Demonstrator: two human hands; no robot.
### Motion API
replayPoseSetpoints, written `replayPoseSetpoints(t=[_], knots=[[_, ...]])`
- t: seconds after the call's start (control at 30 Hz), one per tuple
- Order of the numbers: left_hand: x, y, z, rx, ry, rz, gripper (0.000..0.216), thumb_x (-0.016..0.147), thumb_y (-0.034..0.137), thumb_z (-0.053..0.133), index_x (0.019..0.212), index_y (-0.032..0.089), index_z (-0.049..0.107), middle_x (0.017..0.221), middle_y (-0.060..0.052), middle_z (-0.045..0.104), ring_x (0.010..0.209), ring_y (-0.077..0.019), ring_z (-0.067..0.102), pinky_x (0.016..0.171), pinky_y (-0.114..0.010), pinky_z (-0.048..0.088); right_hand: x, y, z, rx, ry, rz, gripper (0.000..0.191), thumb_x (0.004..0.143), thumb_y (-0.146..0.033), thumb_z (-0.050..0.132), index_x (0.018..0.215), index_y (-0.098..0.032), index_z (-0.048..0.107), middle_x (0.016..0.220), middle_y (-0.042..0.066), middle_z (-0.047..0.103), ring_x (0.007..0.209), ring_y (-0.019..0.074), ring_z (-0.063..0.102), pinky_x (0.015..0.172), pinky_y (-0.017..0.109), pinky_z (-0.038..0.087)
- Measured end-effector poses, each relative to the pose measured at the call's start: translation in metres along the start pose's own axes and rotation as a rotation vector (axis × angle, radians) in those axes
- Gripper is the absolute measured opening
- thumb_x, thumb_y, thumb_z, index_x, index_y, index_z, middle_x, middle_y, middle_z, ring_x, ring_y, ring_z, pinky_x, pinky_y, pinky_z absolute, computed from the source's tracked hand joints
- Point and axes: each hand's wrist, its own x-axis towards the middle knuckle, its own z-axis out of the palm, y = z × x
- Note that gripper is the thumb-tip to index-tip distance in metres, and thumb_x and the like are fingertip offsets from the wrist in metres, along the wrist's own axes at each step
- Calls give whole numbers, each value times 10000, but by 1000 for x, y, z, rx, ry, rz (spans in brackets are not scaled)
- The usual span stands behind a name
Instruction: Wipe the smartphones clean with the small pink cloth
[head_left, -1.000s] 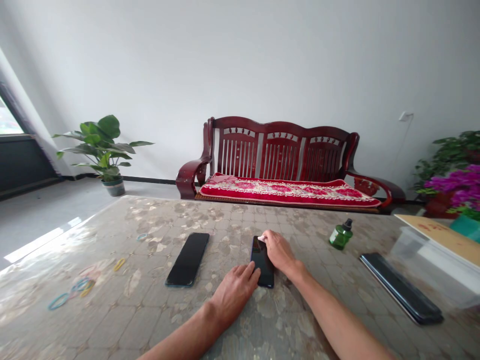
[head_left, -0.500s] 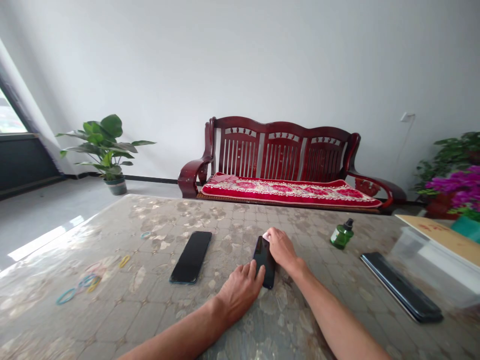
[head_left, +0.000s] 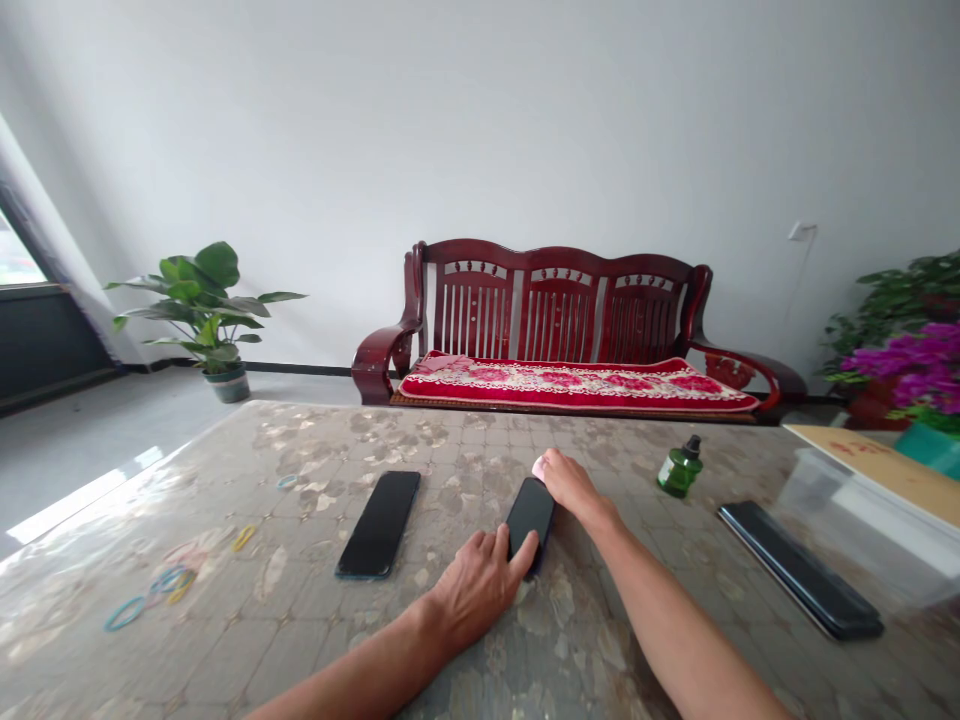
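A dark smartphone (head_left: 528, 508) lies screen up on the patterned tabletop. My left hand (head_left: 487, 575) grips its near end, fingers along the left edge and thumb on the screen. My right hand (head_left: 574, 490) is just past the phone's far right corner, its fingers closed on a small white wipe (head_left: 538, 466), most of which is hidden in the hand. A second, larger black smartphone (head_left: 379, 525) lies flat to the left of my left hand, apart from it. Nothing is touching that one.
A green pump bottle (head_left: 679, 468) stands right of my right hand. Farther right are a long dark case (head_left: 801, 568) and a clear plastic box (head_left: 832, 500) with a tan lid or board on it. Colored rubber bands (head_left: 171, 580) lie at the left. A wooden bench (head_left: 566, 310) stands behind the table.
My right hand has moved slightly away from the phone's screen, up past its far corner, with the wipe. My left hand stays on the phone's near end. The view has tilted slightly.
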Motion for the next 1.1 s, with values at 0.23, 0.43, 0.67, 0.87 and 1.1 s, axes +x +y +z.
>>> replayPoseSetpoints(t=[0.23, 0.43, 0.67, 0.87, 1.1], knots=[[-1, -9, 3, -172, 82, -78, 480, 877, 83, 451, 1353, 147, 449, 960, -90, 690, 849, -239, 672, 880, -388, 511, 0, -8, -7, 21, 25, -7, 326, 941, -241, 377, 979, -138, 685, 937, 174, 718, 892, 252, 667, 689, 298, 381], [-1, -24, -5, -368, 12, -385, 211, 970, 198, 436, 1095, 204, 606, 836, -40, 722, 843, -223, 703, 783, -303, 514, 1, -7, -9, 111, 129, -45, 295, 941, -262, 380, 954, -206, 669, 931, 79, 715, 840, 202, 641, 666, 263, 382], [-3, -32, -5, -549, 23, -643, 172, 993, 258, 447, 969, 230, 615, 869, -9, 717, 866, -187, 694, 724, -240, 465, -25, -2, 4, 231, 439, -278, 248, 965, -218, 375, 937, -208, 622, 984, 73, 634, 970, 197, 569, 851, 287, 424], [-3, -36, 6, -626, 144, -638, 166, 983, 252, 463, 968, 220, 625, 926, -20, 709, 919, -185, 669, 790, -250, 457, -40, -7, 19, 186, 557, -494, 226, 977, -176, 413, 940, -233, 629, 901, 57, 603, 897, 211, 550, 800, 317, 453], [-3, -39, 4, -564, 166, -590, 150, 975, 240, 475, 927, 216, 615, 911, -19, 707, 883, -187, 667, 780, -257, 466, -71, -43, 26, 115, 537, -763, 199, 968, -149, 455, 1035, -228, 624, 950, 49, 614, 883, 205, 539, 812, 339, 456]])
